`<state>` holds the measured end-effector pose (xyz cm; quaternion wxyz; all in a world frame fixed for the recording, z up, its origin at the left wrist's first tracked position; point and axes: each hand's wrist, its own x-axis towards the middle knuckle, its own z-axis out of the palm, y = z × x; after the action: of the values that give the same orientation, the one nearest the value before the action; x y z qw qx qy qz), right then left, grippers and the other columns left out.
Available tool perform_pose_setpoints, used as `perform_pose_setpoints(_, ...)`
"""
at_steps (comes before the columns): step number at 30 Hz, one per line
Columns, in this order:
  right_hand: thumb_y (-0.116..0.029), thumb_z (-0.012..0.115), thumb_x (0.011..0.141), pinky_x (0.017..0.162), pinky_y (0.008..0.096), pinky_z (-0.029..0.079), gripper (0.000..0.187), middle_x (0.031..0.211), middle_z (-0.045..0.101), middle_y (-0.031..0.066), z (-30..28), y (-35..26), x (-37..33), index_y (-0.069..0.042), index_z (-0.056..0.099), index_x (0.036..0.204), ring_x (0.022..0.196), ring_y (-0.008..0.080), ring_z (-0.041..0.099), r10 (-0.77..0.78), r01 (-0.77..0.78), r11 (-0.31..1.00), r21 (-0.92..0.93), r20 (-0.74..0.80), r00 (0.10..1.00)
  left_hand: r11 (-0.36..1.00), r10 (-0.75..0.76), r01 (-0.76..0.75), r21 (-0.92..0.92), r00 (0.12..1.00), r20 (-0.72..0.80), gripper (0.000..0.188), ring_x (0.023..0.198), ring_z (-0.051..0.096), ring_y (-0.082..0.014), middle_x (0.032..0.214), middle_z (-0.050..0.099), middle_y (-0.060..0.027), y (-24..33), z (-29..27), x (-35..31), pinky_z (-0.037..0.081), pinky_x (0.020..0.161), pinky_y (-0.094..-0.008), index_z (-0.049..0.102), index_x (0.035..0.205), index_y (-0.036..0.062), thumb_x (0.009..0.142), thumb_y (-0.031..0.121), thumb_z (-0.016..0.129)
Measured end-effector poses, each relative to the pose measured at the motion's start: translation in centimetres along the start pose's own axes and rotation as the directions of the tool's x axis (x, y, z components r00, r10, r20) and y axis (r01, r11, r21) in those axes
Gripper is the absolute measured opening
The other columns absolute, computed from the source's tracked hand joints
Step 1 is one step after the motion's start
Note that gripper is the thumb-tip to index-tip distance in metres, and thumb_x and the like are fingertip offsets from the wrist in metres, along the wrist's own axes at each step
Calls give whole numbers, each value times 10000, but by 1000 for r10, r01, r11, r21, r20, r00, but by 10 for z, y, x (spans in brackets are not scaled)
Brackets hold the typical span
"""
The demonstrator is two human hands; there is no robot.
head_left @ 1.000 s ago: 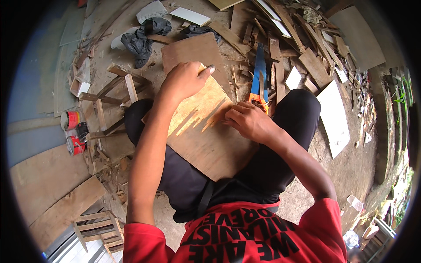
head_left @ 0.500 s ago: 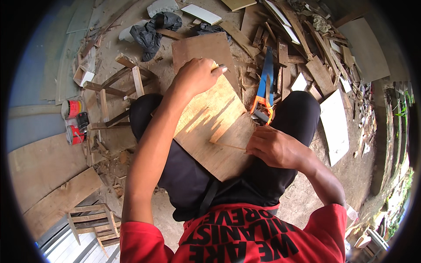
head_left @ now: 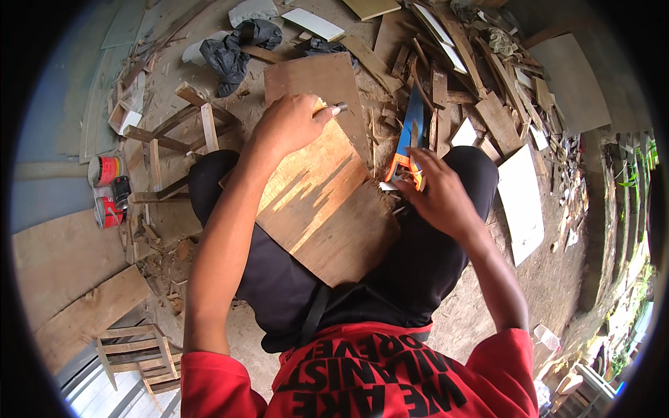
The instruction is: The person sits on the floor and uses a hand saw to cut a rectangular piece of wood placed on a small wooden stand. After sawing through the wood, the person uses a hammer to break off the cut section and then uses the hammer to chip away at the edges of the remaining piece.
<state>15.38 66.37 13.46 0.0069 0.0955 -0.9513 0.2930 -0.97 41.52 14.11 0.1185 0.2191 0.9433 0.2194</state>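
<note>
Here, two red cans (head_left: 106,189) stand on the ground at far left. The left hand (head_left: 291,124) presses the far edge of a plywood sheet (head_left: 322,202) lying across the seated person's lap, fingers clenched around a pencil (head_left: 333,108). Just right, the right hand (head_left: 437,196) has loosely spread fingers touching the orange handle of a blue-bladed handsaw (head_left: 410,139), not gripping it.

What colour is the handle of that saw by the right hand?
Orange, with a blue blade, on the saw; the head view shows it, right hand reaching it.
</note>
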Motion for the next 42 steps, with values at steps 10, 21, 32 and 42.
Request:
perform_pose_setpoints(10, -99, 697, 901, 773, 404, 554, 190, 976, 682, 158, 57, -1, -1, -4, 691, 1065, 882, 357, 681, -58, 55, 982, 181, 11, 998, 999, 25, -25, -42, 1000, -7, 512, 797, 637, -448, 808, 645, -272, -8, 0, -3, 489, 727, -490, 625, 852, -55, 975, 441, 603)
perform_pose_setpoints(21, -65, 667, 914, 765, 421, 547, 145, 966, 660, 156, 32, -10, 0, -16, 662, 1050, 878, 370, 666, -165, 134, 972, 193, 152, 975, 994, 77, -84, -76, 992, -97, 496, 693, 609, -442, 716, 624, -251, -12, 6, -8, 467, 650, -489, 613, 807, -47, 965, 424, 626)
perform_pose_setpoints(32, -114, 656, 916, 812, 443, 530, 195, 998, 651, 185, 32, -33, 12, 9, 633, 1065, 943, 376, 653, -35, -9, 987, 161, 266, 963, 1000, 28, -28, -11, 1000, 0, 494, 794, 688, -433, 755, 676, -267, -8, 3, -1, 539, 763, -499, 693, 858, -46, 958, 430, 609)
perform_pose_setpoints(42, -73, 709, 897, 692, 389, 551, 95, 864, 678, 158, 46, -24, -5, 8, 663, 914, 782, 341, 687, -61, 24, 969, 245, 142, 988, 998, 47, -49, -39, 997, -56, 484, 694, 645, -432, 701, 637, -256, -23, 20, 5, 484, 642, -498, 659, 818, -36, 951, 428, 634)
